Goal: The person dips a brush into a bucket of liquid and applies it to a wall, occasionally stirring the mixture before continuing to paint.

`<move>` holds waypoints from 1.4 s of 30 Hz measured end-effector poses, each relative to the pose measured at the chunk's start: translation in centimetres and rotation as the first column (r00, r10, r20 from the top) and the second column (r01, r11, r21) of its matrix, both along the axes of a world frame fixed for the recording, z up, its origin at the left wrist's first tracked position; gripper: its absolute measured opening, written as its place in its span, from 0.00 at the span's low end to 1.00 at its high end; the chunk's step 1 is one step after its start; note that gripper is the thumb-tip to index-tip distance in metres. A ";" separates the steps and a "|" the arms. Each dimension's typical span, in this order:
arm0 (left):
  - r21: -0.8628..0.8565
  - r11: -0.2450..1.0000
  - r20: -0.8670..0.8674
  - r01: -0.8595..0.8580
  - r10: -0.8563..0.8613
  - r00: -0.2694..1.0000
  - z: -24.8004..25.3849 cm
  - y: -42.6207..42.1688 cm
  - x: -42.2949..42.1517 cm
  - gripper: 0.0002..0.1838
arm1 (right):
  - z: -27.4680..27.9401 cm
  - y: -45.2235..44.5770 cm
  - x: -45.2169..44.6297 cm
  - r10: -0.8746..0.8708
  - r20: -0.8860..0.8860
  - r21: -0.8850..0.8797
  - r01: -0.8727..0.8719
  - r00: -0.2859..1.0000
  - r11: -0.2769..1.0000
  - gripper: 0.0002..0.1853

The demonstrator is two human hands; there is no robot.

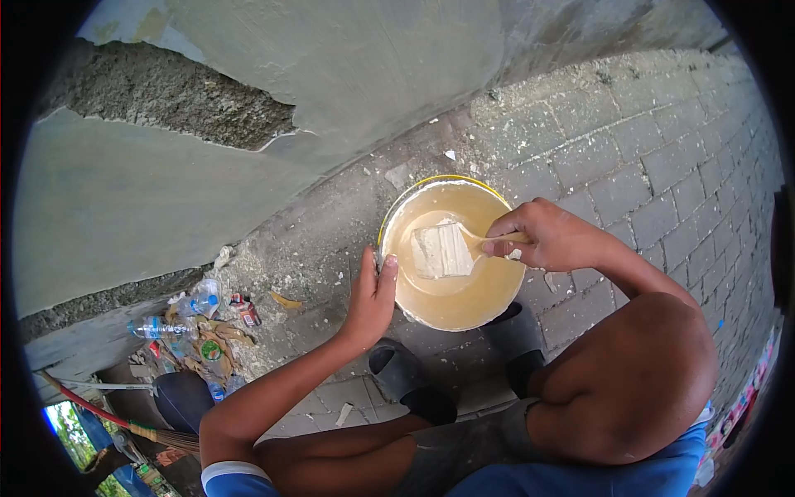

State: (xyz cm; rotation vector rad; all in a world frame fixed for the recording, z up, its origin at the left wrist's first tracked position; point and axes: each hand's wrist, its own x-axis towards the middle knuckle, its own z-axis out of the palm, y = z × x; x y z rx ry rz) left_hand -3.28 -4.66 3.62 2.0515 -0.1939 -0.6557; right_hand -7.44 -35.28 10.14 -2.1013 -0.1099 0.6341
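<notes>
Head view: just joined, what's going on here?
A person's right hand grips the handle of a wide brush, its head coated in pale material, inside a bucket. The left hand is open at the bucket's left rim. The bucket stands on grey paving near a wall with a rough, broken patch.

Smooth wooden brush handle [517, 238], plastic-looking bucket [460, 311], rough paving [590, 159].
</notes>
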 end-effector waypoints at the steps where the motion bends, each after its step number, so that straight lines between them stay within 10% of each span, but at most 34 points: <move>1: 0.006 1.000 -0.006 -0.003 0.003 1.000 -0.2 0.2 -0.1 0.28 | 0.0 -0.3 -0.1 0.007 0.011 0.018 -0.007 1.000 1.000 0.18; 8: -0.025 0.999 -0.086 -0.029 0.027 0.996 0.0 0.4 0.0 0.31 | 0.9 -1.6 -0.5 0.098 0.306 0.048 -0.119 0.947 0.992 0.13; 20: -0.071 0.996 -0.030 -0.046 0.044 0.999 -0.5 0.7 -0.3 0.19 | 1.4 -2.4 -0.9 0.504 0.509 -0.637 -0.089 0.698 0.766 0.12; 42: -0.109 0.988 -0.104 -0.108 0.096 0.990 -0.2 0.2 -0.5 0.17 | 2.3 -3.1 -1.7 0.369 0.475 -0.574 -0.037 0.799 0.818 0.10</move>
